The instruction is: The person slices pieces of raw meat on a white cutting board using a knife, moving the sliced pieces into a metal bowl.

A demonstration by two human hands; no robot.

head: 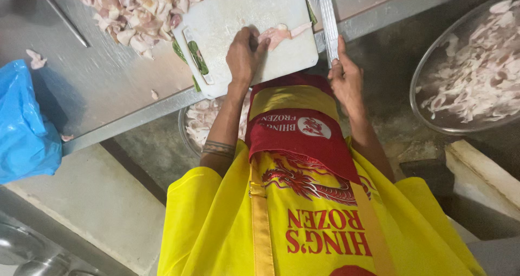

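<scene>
My left hand (244, 54) presses down on a pale raw chicken piece (279, 35) lying on a white cutting board (244, 13). The board sits at the front edge of a steel table (108, 86). My right hand (346, 81) is to the right of the board, just off the table edge, and grips the handle of a long knife (328, 21). The blade points away from me along the board's right side. A heap of raw chicken pieces (135, 11) lies on the table to the left of the board.
A large metal bowl (428, 119) of cut chicken stands low on the right. Another bowl of chicken (203, 119) sits under the table edge, below the board. A blue plastic bag (24, 124) hangs at the left. I wear a yellow and red apron (303, 211).
</scene>
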